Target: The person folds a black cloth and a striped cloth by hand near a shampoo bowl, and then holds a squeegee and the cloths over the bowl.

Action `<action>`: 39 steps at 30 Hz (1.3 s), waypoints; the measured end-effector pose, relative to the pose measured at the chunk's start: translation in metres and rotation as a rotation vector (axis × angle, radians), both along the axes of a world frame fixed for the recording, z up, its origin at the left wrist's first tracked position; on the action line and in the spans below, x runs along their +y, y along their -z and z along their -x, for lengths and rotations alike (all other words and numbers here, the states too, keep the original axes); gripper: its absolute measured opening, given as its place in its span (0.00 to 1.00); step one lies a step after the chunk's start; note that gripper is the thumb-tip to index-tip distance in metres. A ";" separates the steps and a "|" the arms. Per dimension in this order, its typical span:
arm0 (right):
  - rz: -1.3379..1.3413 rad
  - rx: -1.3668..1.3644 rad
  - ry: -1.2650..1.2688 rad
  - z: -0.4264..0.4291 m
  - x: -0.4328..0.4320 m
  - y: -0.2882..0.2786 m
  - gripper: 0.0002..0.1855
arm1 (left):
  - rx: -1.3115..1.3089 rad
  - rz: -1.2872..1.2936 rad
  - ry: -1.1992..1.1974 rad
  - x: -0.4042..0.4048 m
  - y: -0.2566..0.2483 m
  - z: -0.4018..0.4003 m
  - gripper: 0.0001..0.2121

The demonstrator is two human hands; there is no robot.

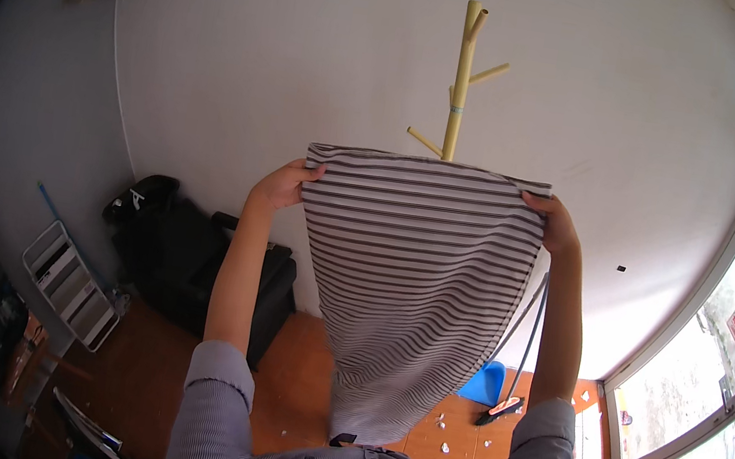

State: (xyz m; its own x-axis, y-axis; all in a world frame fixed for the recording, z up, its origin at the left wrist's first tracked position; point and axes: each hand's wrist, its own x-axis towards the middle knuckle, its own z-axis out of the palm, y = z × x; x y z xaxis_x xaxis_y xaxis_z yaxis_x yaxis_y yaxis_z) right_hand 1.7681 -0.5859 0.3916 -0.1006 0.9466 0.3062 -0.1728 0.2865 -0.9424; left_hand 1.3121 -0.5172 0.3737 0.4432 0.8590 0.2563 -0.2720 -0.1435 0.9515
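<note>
A striped cloth (417, 250), white with dark lines, hangs spread in front of me and narrows towards the floor. My left hand (286, 183) grips its upper left corner, thumb on the near face. At the upper right corner my right hand (555, 222) pinches the fabric the same way. Between the hands the top edge runs nearly straight, while loose folds show lower on the right side. Behind the cloth rises a yellow coat stand (461, 81) with several short pegs; its lower part is hidden.
A black armchair (193, 268) stands at the left, near a folded step ladder (70, 286). Right of the cloth are a blue dustpan (483, 381) and a broom head (501, 412). White scraps (444, 447) lie on the orange floor (300, 361). A glass door (696, 346) is at the far right.
</note>
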 end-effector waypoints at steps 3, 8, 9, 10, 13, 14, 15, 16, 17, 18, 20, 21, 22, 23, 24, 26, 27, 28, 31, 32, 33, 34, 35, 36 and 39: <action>0.165 0.122 0.141 0.011 0.039 0.030 0.15 | 0.057 0.083 0.039 0.043 0.031 -0.001 0.15; 0.177 0.429 0.337 0.072 0.053 0.060 0.11 | -0.440 0.471 -0.451 0.049 0.066 -0.063 0.14; 0.103 0.460 0.371 0.088 0.050 0.066 0.10 | -0.437 0.470 -0.455 0.041 0.072 -0.074 0.14; 0.025 0.488 0.418 0.097 0.045 0.072 0.10 | -0.456 0.475 -0.513 0.028 0.076 -0.092 0.15; -0.025 0.548 0.487 0.124 0.037 0.099 0.10 | -0.594 0.476 -0.485 -0.034 0.078 -0.134 0.18; -0.052 0.560 0.483 0.137 0.033 0.107 0.10 | -0.618 0.447 -0.508 -0.039 0.090 -0.139 0.18; -0.055 0.574 0.465 0.155 0.028 0.117 0.10 | -0.640 0.421 -0.544 -0.042 0.107 -0.139 0.18; -0.065 0.580 0.474 0.161 0.022 0.128 0.10 | -0.611 0.420 -0.577 -0.045 0.120 -0.152 0.18; -0.059 0.579 0.474 0.169 0.019 0.142 0.10 | -0.580 0.414 -0.621 -0.051 0.131 -0.160 0.18; -0.056 0.538 0.497 0.174 0.017 0.158 0.10 | -0.578 0.422 -0.622 -0.058 0.141 -0.170 0.18; -0.045 0.497 0.515 0.185 0.010 0.181 0.11 | -0.593 0.357 -0.556 -0.072 0.154 -0.182 0.17; -0.018 0.427 0.520 0.189 0.005 0.190 0.11 | -0.589 0.366 -0.560 -0.078 0.159 -0.187 0.17; 0.009 0.358 0.525 0.191 0.003 0.198 0.11 | -0.548 0.407 -0.532 -0.083 0.164 -0.192 0.17; 0.041 0.296 0.542 0.192 -0.004 0.198 0.11 | -0.508 0.447 -0.506 -0.087 0.168 -0.194 0.16; 0.050 0.295 0.542 0.194 -0.006 0.201 0.11 | -0.505 0.456 -0.511 -0.090 0.174 -0.196 0.16; 0.069 0.272 0.528 0.197 -0.008 0.206 0.13 | -0.543 0.419 -0.429 -0.092 0.182 -0.200 0.16; 0.076 0.270 0.530 0.196 -0.009 0.208 0.13 | -0.542 0.426 -0.430 -0.092 0.186 -0.201 0.16; 0.089 0.218 0.545 0.195 -0.011 0.211 0.14 | -0.548 0.429 -0.449 -0.091 0.189 -0.203 0.16; 0.113 0.136 0.560 0.193 -0.019 0.213 0.16 | -0.541 0.450 -0.466 -0.093 0.198 -0.201 0.17; 0.117 0.107 0.561 0.191 -0.023 0.212 0.16 | -0.530 0.463 -0.458 -0.094 0.200 -0.201 0.17; 0.123 0.105 0.564 0.191 -0.025 0.213 0.16 | -0.528 0.470 -0.458 -0.096 0.201 -0.202 0.17; 0.105 0.058 0.585 0.191 -0.027 0.214 0.16 | -0.526 0.451 -0.463 -0.097 0.203 -0.202 0.17; 0.086 0.011 0.603 0.193 -0.030 0.213 0.16 | -0.524 0.430 -0.470 -0.099 0.205 -0.202 0.17; 0.092 0.009 0.603 0.194 -0.034 0.211 0.16 | -0.523 0.436 -0.472 -0.100 0.210 -0.202 0.17; 0.212 -0.079 0.582 0.195 -0.042 0.211 0.15 | -0.500 0.431 -0.433 -0.105 0.223 -0.202 0.19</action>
